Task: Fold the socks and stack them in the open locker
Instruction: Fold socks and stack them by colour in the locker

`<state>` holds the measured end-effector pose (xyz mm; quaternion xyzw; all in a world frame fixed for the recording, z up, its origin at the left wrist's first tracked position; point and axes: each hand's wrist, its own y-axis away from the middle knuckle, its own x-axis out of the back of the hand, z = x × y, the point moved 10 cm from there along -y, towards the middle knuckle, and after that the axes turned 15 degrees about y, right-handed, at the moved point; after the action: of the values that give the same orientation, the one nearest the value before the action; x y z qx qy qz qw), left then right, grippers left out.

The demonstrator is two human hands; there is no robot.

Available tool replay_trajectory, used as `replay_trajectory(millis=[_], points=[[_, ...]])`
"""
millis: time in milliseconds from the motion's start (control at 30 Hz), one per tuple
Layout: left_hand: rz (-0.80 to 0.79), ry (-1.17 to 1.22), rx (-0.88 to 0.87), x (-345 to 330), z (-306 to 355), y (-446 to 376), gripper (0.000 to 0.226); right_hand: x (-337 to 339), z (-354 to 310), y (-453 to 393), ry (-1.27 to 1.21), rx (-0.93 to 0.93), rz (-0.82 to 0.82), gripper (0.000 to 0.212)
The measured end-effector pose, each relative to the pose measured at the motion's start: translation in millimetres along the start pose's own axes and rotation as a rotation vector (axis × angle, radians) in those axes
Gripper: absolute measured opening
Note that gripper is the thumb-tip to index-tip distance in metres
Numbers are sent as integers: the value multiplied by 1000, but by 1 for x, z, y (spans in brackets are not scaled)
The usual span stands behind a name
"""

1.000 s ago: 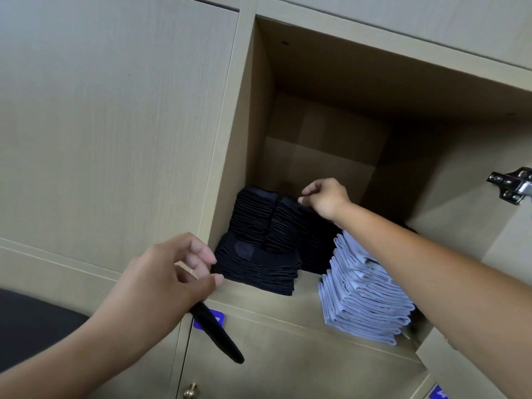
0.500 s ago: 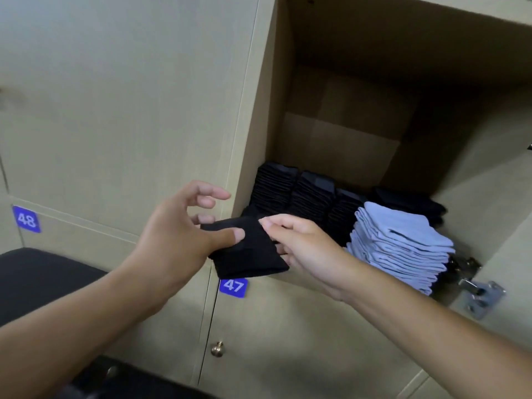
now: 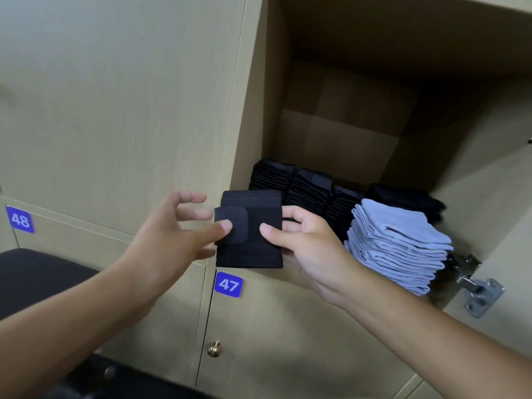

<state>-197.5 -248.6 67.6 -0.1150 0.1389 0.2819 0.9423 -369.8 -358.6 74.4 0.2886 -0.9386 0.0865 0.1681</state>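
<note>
A folded black sock [image 3: 253, 249] is held flat in front of the open locker's [image 3: 339, 133] lower left corner. My left hand [image 3: 169, 240] pinches its left edge, thumb on the folded flap. My right hand [image 3: 305, 246] grips its right side, thumb on top and fingers behind. Inside the locker stand several rows of folded black socks [image 3: 311, 188]. A tall stack of folded light blue socks [image 3: 400, 246] sits at the front right.
Closed locker doors carry blue labels 48 [image 3: 19, 220] and 47 [image 3: 228, 284]; a brass knob [image 3: 214, 348] sits on door 47. A metal hinge [image 3: 478, 292] juts out at the locker's lower right. A dark seat [image 3: 40, 277] lies at lower left.
My right hand left the black stacks inside the locker and came out to the sock. The sock hung loose from my left hand; now both hands hold it folded into a square.
</note>
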Motion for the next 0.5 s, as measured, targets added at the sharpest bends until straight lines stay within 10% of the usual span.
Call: replay_trajectory(millis=[500], points=[[-155, -304, -64, -37, 4, 6, 19, 26, -13, 0, 176, 71, -39, 50]])
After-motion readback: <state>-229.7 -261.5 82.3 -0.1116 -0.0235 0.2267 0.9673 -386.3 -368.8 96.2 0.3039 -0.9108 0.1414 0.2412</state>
